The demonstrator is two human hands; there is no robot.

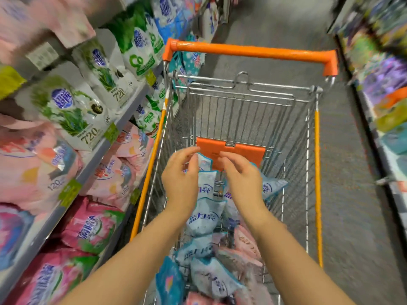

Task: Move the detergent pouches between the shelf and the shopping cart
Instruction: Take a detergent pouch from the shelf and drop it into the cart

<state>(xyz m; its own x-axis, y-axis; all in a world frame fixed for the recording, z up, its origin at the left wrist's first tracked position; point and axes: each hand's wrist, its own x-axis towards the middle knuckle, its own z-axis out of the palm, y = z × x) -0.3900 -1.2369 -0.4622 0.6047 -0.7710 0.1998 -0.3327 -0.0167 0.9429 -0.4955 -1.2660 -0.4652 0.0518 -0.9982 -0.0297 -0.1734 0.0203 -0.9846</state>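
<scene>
Head view: both hands are held over the basket of the shopping cart [317, 172], the left hand [180, 172] and the right hand [240, 175] side by side and slightly apart, fingers loosely curled and thumbs spread. Nothing is seen to be gripped by either. Whether a fingertip of the left hand brushes the topmost blue-and-white pouch [203, 161] cannot be told. Directly beneath the hands, the detergent pouches [203, 219] are piled in the cart, mostly pale blue, with a few pink ones [246, 238] toward the near end. An orange flap [233, 150] stands just beyond the fingertips. To the left, the shelf [92, 170] is stocked with green-and-white pouches [72, 113] above and pink pouches [92, 232] below. The step in hand is judged to lie between 2 transfers: either a pouch is just out of the hands, or one is about to be taken. If a pouch is to be lifted, the hands would need to be lowered and closed round its upper edge, then swung left to the shelf. The direction of transfer cannot be read from this moment. The shelving on the right [385, 84] is smeared by motion blur, the near end of the cart is cut off, and the bottom of the pile is hidden.
</scene>
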